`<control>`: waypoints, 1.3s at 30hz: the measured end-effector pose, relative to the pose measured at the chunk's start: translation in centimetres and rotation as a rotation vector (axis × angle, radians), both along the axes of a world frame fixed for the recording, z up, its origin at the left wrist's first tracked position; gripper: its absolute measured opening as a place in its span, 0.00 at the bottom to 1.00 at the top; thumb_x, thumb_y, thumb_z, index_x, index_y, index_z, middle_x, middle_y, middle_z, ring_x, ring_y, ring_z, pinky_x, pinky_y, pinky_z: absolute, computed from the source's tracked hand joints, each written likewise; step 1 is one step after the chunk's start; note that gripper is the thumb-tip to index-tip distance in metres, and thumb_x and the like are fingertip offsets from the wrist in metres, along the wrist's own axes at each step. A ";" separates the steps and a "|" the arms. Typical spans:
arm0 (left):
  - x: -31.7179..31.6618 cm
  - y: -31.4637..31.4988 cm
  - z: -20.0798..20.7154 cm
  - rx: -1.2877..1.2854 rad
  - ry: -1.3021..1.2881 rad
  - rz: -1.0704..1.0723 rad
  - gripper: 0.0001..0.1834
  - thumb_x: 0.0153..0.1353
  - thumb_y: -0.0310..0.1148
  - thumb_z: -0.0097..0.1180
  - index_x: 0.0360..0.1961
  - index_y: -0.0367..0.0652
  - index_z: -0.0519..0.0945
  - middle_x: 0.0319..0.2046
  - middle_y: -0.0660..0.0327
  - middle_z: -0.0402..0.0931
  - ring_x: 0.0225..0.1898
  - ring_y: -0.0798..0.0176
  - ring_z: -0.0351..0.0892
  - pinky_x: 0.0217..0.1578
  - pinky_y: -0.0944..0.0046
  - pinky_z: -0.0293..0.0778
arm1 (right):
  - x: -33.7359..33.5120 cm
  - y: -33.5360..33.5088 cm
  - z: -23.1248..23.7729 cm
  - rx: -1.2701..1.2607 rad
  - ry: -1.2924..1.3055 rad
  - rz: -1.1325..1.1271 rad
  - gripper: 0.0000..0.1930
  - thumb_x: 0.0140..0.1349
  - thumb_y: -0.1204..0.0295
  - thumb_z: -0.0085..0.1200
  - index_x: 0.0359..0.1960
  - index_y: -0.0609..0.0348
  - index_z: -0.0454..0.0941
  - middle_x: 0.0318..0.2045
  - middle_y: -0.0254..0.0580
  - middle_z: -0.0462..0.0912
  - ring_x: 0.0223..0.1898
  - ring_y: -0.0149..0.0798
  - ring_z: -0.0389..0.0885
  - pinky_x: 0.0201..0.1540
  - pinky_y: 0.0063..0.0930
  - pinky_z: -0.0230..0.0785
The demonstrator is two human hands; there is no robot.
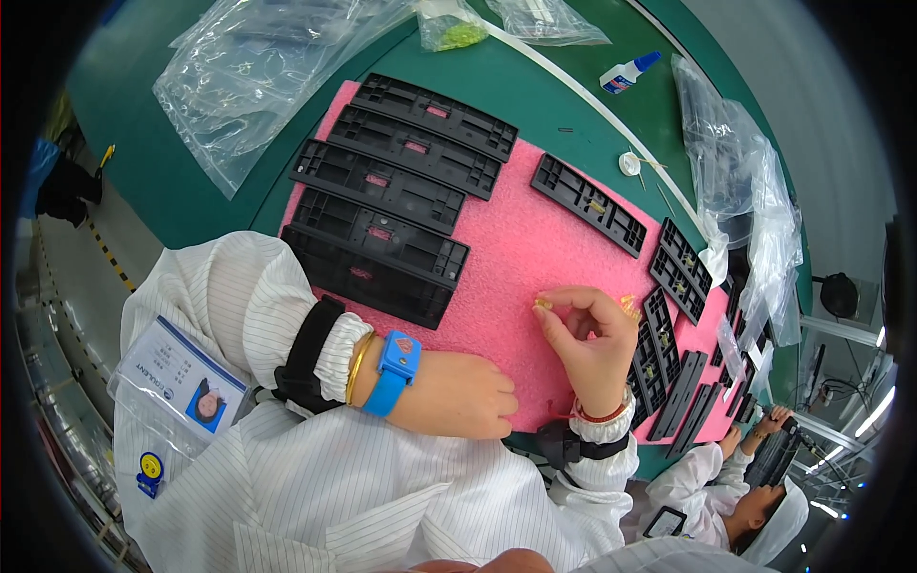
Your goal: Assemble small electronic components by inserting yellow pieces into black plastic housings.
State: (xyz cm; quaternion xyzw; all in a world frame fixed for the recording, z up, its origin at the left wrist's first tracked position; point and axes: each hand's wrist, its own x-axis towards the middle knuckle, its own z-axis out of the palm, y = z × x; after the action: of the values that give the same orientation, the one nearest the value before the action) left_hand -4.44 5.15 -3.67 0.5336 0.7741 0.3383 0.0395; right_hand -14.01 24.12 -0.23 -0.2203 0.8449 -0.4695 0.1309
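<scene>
My right hand [597, 349] is above the pink foam mat [516, 248], with thumb and forefinger pinching a small yellow piece [543, 304]. My left hand [468, 396] lies closed at the mat's near edge; its curled fingers hide whatever may be in them. Left of the hands, several long black plastic panels [420, 205] lie in an overlapping row, each with a small slot. A single black panel [587, 205] with a yellow piece in its middle lies beyond my right hand. More yellow pieces [630, 307] show just behind that hand.
More black panels [680, 270] and narrow black strips [680, 393] lie to the right. Clear plastic bags [248, 86] spread over the green table [134, 181]. A white bottle with a blue cap [629, 74] and a small round white container [629, 163] are at the back. A co-worker [707, 487] is at lower right.
</scene>
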 end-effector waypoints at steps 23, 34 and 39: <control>-0.4 -0.1 -0.1 -0.014 -0.038 -0.065 0.11 0.63 0.32 0.55 0.44 0.39 0.77 0.38 0.56 0.75 0.42 0.53 0.79 0.43 0.54 0.79 | -2.3 3.4 -0.8 -0.897 -0.729 -0.031 0.12 0.68 0.73 0.64 0.51 0.57 0.79 0.42 0.43 0.85 0.25 0.21 0.69 0.27 0.15 0.61; -0.3 -0.2 0.3 -0.017 0.000 -0.020 0.08 0.61 0.32 0.56 0.38 0.39 0.77 0.36 0.55 0.76 0.41 0.52 0.80 0.42 0.53 0.79 | -1.4 2.6 -0.3 -0.693 -0.573 0.007 0.11 0.67 0.77 0.64 0.49 0.61 0.80 0.41 0.40 0.85 0.30 0.21 0.75 0.28 0.14 0.63; 1.6 -1.2 1.9 -0.089 0.148 0.073 0.07 0.59 0.33 0.58 0.34 0.42 0.78 0.35 0.57 0.75 0.41 0.56 0.79 0.43 0.57 0.77 | -0.3 0.8 0.3 -0.375 -0.490 0.069 0.12 0.67 0.80 0.63 0.51 0.63 0.81 0.41 0.34 0.85 0.35 0.20 0.78 0.31 0.13 0.65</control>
State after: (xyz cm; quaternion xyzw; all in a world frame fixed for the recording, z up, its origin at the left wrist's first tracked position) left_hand -2.82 3.97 -1.78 0.5262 0.8082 0.2643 -0.0064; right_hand -14.32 24.88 0.05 -0.1495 0.6788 -0.6515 0.3038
